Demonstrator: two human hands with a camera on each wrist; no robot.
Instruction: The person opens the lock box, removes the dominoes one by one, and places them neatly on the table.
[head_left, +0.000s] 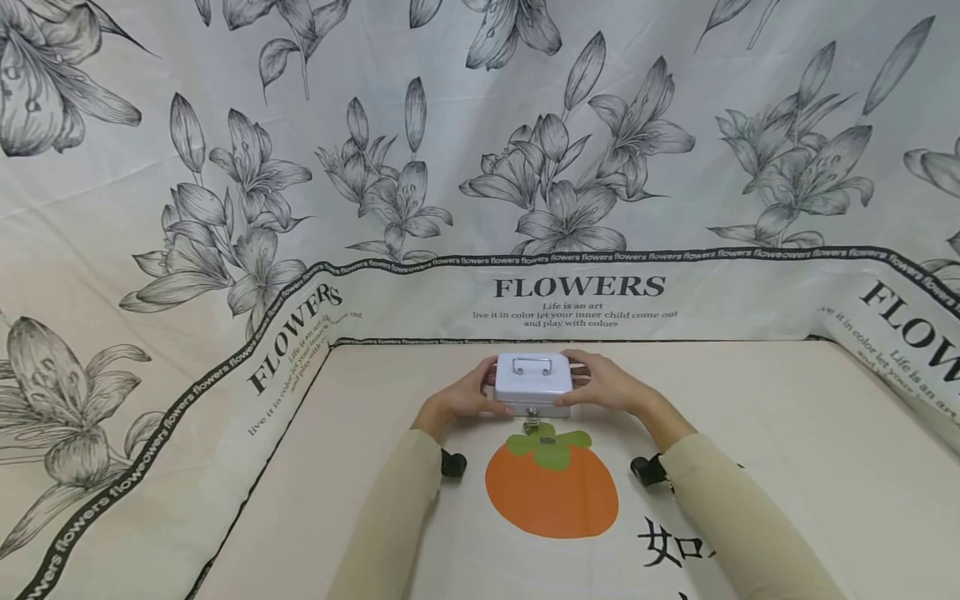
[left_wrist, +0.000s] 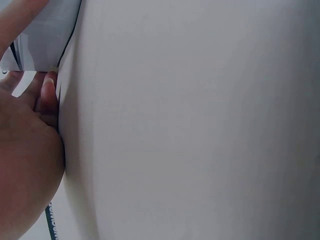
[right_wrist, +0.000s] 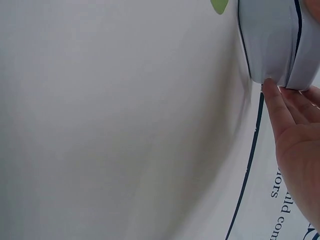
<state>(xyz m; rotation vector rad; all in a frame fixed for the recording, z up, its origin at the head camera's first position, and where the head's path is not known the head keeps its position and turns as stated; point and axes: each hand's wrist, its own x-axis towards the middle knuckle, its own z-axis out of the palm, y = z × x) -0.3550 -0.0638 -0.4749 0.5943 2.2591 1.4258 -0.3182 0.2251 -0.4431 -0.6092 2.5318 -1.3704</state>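
Observation:
A small white cash box (head_left: pixel 533 387) sits near the far side of the table, with a metal carrying handle (head_left: pixel 532 365) on its lid. Something small and metallic, seemingly a key in the lock (head_left: pixel 532 422), shows at its front. My left hand (head_left: pixel 467 395) grips the box's left end, thumb at the front and fingers round the back. From the opposite end my right hand (head_left: pixel 611 386) holds it the same way. In the left wrist view, fingertips touch the box wall (left_wrist: pixel 42 42); the right wrist view shows fingers (right_wrist: pixel 278 107) against the box's far side. The lid looks closed.
The pale tablecloth (head_left: pixel 375 433) bears a printed orange persimmon (head_left: pixel 551 496) and black characters (head_left: pixel 667 543). Behind and at the sides hangs a white flower-printed curtain (head_left: pixel 420 300). Black wrist mounts (head_left: pixel 453 463) sit below both wrists, by the beige sleeves.

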